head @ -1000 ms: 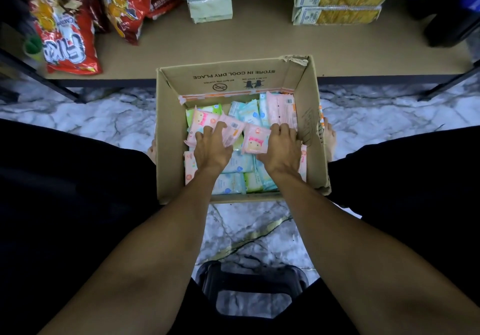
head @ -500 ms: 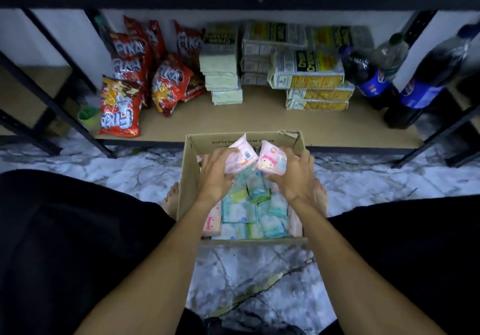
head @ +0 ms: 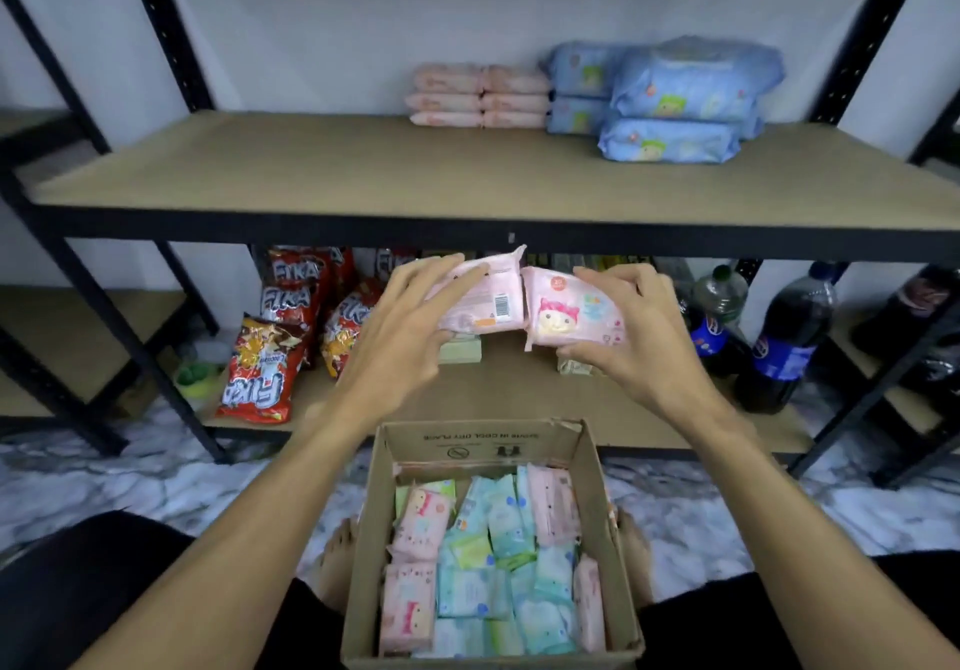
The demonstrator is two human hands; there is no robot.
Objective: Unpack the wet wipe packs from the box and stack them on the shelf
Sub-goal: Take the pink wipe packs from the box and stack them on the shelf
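Observation:
My left hand [head: 405, 326] holds a pink wet wipe pack [head: 493, 300] with its barcode side facing me. My right hand [head: 639, 342] holds a second pink wet wipe pack [head: 566, 316] showing a cartoon face. Both packs are raised side by side just below the front edge of the wooden shelf [head: 363, 170]. The open cardboard box [head: 592, 456] sits on the floor between my legs, holding several pink, blue and green packs. On the shelf's back stand small pink packs [head: 478, 97] in a stack and large blue packs [head: 670, 97].
The lower shelf holds red snack bags [head: 260, 368] at left and dark soda bottles [head: 779, 342] at right. Black metal uprights [head: 166, 24] frame the rack. The floor [head: 156, 482] is marbled white tile. The left and middle of the upper shelf board are bare.
Both hands rose out of the box, each with a pink pack, from box level up to the upper shelf's edge. My view tilted upward, bringing the upper shelf into sight.

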